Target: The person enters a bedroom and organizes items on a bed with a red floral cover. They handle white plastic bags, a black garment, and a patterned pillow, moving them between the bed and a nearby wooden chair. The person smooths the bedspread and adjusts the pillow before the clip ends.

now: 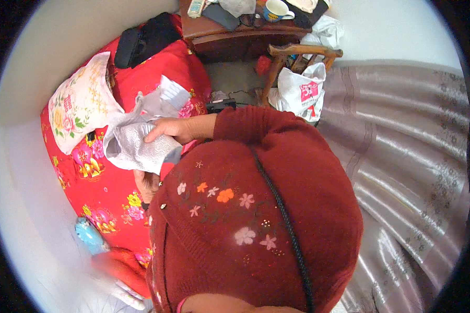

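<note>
A light grey knitted garment [146, 148] is bunched up in front of my red cardigan, above the bed. My right hand [173, 129] grips it from the upper side, the thumb lying over the textured knit. One part of the garment with a pale ribbed end [174, 95] stretches away over the red bedding. My left hand [147, 186] is at the garment's lower edge; the cloth covers its fingers, so their hold is hidden.
Red floral bedding [115, 188] covers the bed, with an embroidered pillow [83, 104] and black clothing [143, 41] on it. Behind stand a wooden desk [235, 35] with a mug [277, 10] and a wooden chair [305, 50] with a white bag [300, 94]. A silvery curtain [402, 130] hangs right.
</note>
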`<state>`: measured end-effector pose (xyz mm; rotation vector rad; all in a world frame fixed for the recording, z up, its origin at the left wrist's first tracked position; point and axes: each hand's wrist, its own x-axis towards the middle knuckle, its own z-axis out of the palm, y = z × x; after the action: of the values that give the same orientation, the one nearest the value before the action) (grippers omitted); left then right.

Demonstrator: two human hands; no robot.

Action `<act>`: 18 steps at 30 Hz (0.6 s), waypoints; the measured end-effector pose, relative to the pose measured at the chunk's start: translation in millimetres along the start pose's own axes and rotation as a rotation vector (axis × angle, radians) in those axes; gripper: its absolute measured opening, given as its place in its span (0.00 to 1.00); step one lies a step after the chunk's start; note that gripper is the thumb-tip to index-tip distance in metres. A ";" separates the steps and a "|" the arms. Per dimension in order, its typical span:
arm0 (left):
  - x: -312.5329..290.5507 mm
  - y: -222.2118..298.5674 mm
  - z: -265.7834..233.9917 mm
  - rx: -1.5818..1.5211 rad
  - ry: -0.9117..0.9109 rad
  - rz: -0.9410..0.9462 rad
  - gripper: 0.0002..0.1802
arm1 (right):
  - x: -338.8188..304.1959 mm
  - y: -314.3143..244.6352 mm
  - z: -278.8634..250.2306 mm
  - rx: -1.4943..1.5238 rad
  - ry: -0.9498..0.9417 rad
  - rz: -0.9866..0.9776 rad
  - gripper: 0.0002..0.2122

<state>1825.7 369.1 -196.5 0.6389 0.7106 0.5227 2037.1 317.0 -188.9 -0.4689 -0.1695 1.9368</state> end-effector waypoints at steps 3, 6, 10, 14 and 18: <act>9.2 7.3 26.2 0.243 -0.050 0.084 0.38 | -15.3 -3.3 -12.6 -0.300 0.116 -0.201 0.20; 20.5 6.4 52.9 0.409 0.052 0.096 0.33 | -42.6 -19.5 -22.6 -0.944 0.332 -0.458 0.26; 33.9 13.9 74.6 0.037 -0.104 -0.054 0.34 | -78.3 -42.8 -21.4 -1.085 0.278 -0.611 0.34; 58.2 12.8 100.8 -0.082 -0.175 -0.116 0.31 | -108.6 -46.8 -0.8 -0.604 0.133 -0.330 0.26; 82.1 4.4 129.9 0.133 -0.366 -0.067 0.19 | -169.7 -93.3 9.2 -0.953 0.627 -0.491 0.19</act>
<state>1972.7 378.2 -152.3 0.8073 0.4206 0.2863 2170.3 201.6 -108.3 -1.4725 -0.7276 1.0571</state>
